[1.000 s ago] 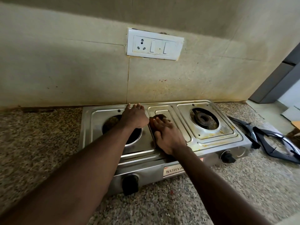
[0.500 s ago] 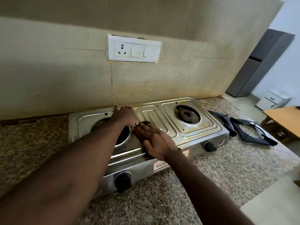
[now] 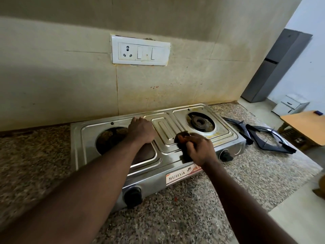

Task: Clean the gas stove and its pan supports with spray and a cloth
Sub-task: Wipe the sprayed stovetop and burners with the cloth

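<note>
Gripping dark cloth (image 3: 182, 136) atop stove (image 3: 163, 128); right hand (image 3: 200, 149)

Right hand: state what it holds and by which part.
The right hand grips a dark cloth by its near end; its far end lies on the stove.
</note>
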